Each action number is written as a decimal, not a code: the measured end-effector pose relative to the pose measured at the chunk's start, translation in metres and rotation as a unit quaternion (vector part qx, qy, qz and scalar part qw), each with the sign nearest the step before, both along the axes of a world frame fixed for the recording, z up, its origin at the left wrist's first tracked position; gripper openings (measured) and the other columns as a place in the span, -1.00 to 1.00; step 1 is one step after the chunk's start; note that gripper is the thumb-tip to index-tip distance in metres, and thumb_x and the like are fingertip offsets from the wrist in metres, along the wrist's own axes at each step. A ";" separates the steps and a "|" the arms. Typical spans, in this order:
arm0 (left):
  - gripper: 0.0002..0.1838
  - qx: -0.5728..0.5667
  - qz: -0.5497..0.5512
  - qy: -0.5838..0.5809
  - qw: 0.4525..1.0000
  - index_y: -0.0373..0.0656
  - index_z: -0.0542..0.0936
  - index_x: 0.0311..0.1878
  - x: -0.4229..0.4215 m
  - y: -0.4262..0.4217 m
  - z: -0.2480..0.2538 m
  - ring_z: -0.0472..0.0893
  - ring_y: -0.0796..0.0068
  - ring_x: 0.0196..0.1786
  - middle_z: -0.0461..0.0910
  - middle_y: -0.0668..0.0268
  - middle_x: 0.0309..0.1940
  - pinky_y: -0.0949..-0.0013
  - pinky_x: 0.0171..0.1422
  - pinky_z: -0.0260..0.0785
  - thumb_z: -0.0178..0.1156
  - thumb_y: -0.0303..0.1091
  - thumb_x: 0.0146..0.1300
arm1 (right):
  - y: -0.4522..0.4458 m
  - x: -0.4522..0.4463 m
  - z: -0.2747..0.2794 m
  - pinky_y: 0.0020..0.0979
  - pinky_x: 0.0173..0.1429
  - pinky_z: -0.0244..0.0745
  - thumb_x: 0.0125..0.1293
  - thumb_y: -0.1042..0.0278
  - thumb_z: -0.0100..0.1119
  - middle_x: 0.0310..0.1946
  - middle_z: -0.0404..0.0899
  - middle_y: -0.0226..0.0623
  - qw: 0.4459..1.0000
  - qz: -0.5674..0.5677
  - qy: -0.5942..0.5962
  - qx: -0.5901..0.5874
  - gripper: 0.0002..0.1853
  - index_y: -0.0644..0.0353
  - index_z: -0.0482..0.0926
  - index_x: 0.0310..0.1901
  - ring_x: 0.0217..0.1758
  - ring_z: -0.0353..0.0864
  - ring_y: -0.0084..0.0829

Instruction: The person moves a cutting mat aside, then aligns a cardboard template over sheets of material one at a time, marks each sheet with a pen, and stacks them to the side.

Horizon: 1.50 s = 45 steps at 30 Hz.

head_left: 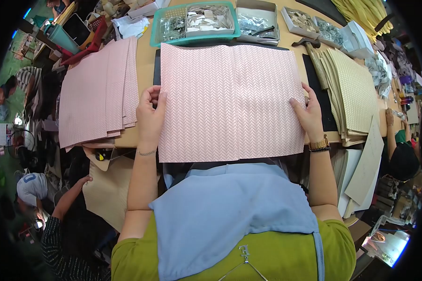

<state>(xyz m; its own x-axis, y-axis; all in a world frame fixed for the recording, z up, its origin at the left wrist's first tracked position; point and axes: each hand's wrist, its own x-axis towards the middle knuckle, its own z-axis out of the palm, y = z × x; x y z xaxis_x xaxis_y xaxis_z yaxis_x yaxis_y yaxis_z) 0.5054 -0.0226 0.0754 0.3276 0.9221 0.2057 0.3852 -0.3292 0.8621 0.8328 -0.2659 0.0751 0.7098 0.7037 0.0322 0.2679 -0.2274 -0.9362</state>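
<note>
A large pink sheet [199,103] with a woven zigzag texture and a seam down its middle spans the view between my hands, above a dark board on the table. My left hand [151,105] grips its left edge, thumb on top and fingers curled behind. At the right edge, my right hand [308,108] holds the sheet the same way, thumb in front. A stack of similar pink sheets [96,93] lies to the left. To the right is a stack of pale yellow textured sheets [354,89], with a hammer [318,61] along its left side.
A teal basket [155,30], a cardboard box [276,35] of small packets and a box of small pieces [300,22] line the table's back. Yellow material [361,14] lies at the back right. Other people work at lower left and far right.
</note>
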 end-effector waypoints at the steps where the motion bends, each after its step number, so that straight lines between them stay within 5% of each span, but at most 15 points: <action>1: -0.75 -0.013 0.011 -0.032 0.999 -0.31 0.55 -0.04 0.002 -0.002 0.001 0.45 0.59 -0.27 0.56 0.34 -0.28 0.50 -0.15 0.34 0.26 -0.38 0.28 | 0.001 -0.001 0.000 -0.55 -0.21 0.50 0.23 0.48 0.29 -0.29 0.67 -0.23 1.000 -0.001 -0.005 0.012 -0.38 0.27 0.31 0.32 -0.30 0.62 -0.58; 11: -0.72 -0.029 0.027 -0.066 0.997 -0.30 0.53 -0.01 -0.009 0.024 -0.028 0.31 0.73 -0.40 0.47 0.48 -0.36 0.62 -0.29 0.27 0.30 -0.41 0.27 | 0.015 0.000 0.016 -0.54 -0.30 0.40 0.17 0.48 0.34 -0.39 0.63 -0.31 0.990 -0.004 -0.079 -0.114 -0.37 0.19 0.38 0.31 -0.39 0.52 -0.63; 20: -0.57 -0.181 -0.029 -0.137 0.973 -0.38 0.51 0.12 -0.019 0.044 -0.027 0.55 0.71 -0.29 0.63 0.33 -0.31 0.59 -0.24 0.40 0.34 -0.43 0.22 | 0.014 -0.002 0.001 -0.57 -0.30 0.34 0.19 0.48 0.32 -0.45 0.45 -0.47 0.996 -0.007 -0.073 -0.057 -0.41 0.18 0.43 0.29 -0.43 0.34 -0.66; 23: -0.68 -0.226 -0.050 0.001 0.973 -0.34 0.53 0.06 -0.017 0.037 -0.009 0.54 0.66 -0.27 0.64 0.28 -0.31 0.55 -0.16 0.42 0.24 -0.36 0.33 | 0.008 0.007 -0.007 -0.58 -0.30 0.34 0.20 0.49 0.32 -0.40 0.45 -0.47 0.979 0.019 -0.184 -0.087 -0.41 0.24 0.42 0.29 -0.42 0.35 -0.66; 26: -0.73 -0.054 -0.011 0.050 0.997 -0.34 0.55 -0.02 -0.012 0.014 0.002 0.54 0.60 -0.22 0.63 0.26 -0.31 0.47 -0.10 0.41 0.15 -0.29 0.41 | 0.008 0.001 -0.006 -0.64 -0.34 0.30 0.24 0.47 0.31 -0.38 0.43 -0.51 0.985 0.027 -0.165 -0.051 -0.44 0.27 0.42 0.28 -0.43 0.32 -0.71; 29: -0.73 0.035 0.032 0.061 0.997 -0.28 0.53 -0.10 -0.020 0.009 0.036 0.64 0.18 -0.23 0.64 0.00 -0.28 0.16 -0.07 0.46 0.06 -0.22 0.44 | 0.004 0.001 -0.003 -0.70 -0.34 0.24 0.33 0.45 0.25 -0.40 0.41 -0.54 0.995 0.027 -0.071 -0.057 -0.48 0.24 0.39 0.31 -0.41 0.29 -0.78; 33: -0.62 0.064 0.155 0.069 0.983 -0.35 0.54 0.01 -0.082 0.063 0.079 0.63 0.18 -0.05 0.63 -0.05 -0.15 0.21 0.10 0.42 0.05 -0.16 0.44 | 0.000 0.006 -0.013 -0.74 -0.38 0.19 0.30 0.44 0.29 -0.40 0.37 -0.57 0.995 0.036 -0.085 -0.022 -0.53 0.25 0.47 0.24 -0.46 0.23 -0.81; 34: -0.57 0.098 0.191 0.165 0.963 -0.39 0.53 0.06 -0.103 0.081 0.094 0.62 0.17 -0.02 0.63 -0.06 -0.12 0.23 0.14 0.40 0.05 -0.14 0.44 | 0.001 0.004 -0.010 -0.73 -0.39 0.19 0.29 0.44 0.30 -0.41 0.37 -0.57 0.995 0.033 -0.093 -0.030 -0.54 0.25 0.48 0.22 -0.47 0.23 -0.81; 37: -0.63 0.237 0.150 0.153 0.948 -0.17 0.53 0.13 -0.182 0.162 0.097 0.61 0.17 0.07 0.64 0.10 0.00 0.25 0.17 0.39 0.03 -0.12 0.44 | 0.005 -0.004 -0.005 -0.70 -0.42 0.19 0.27 0.44 0.32 -0.43 0.36 -0.57 0.989 0.019 -0.141 -0.040 -0.61 0.21 0.56 0.14 -0.50 0.21 -0.79; 40: -0.63 0.207 0.283 0.325 0.878 0.00 0.51 0.18 -0.201 0.175 0.118 0.58 -0.02 0.08 0.62 0.11 0.04 0.09 0.15 0.39 -0.11 -0.10 0.47 | 0.006 -0.004 -0.008 -0.65 -0.43 0.25 0.23 0.43 0.34 -0.46 0.41 -0.52 0.982 0.015 -0.184 -0.043 -0.64 0.22 0.60 0.08 -0.53 0.27 -0.74; 41: -0.60 0.134 0.343 0.367 0.854 0.06 0.45 0.27 -0.230 0.200 0.106 0.58 0.03 0.12 0.61 0.17 0.09 0.01 0.17 0.37 -0.10 -0.06 0.47 | 0.000 -0.005 -0.005 -0.63 -0.43 0.27 0.22 0.42 0.34 -0.47 0.43 -0.49 0.977 0.008 -0.210 -0.047 -0.65 0.22 0.61 0.05 -0.53 0.29 -0.72; 43: -0.47 0.200 0.423 0.430 0.772 0.14 0.28 0.42 -0.249 0.223 0.075 0.48 0.07 0.28 0.42 0.20 0.33 -0.13 0.31 0.23 -0.03 0.01 0.43 | 0.007 -0.011 0.000 -0.57 -0.42 0.33 0.21 0.42 0.35 -0.48 0.46 -0.44 0.972 0.007 -0.232 -0.042 -0.69 0.22 0.63 -0.01 -0.54 0.34 -0.67; 45: -0.45 0.247 0.353 0.384 0.817 0.10 0.28 0.42 -0.226 0.218 0.052 0.42 0.00 0.32 0.37 0.11 0.35 -0.13 0.39 0.18 0.02 -0.01 0.42 | 0.006 -0.010 -0.002 -0.55 -0.42 0.35 0.20 0.42 0.35 -0.47 0.49 -0.41 0.972 0.006 -0.230 -0.049 -0.70 0.22 0.63 -0.02 -0.54 0.38 -0.64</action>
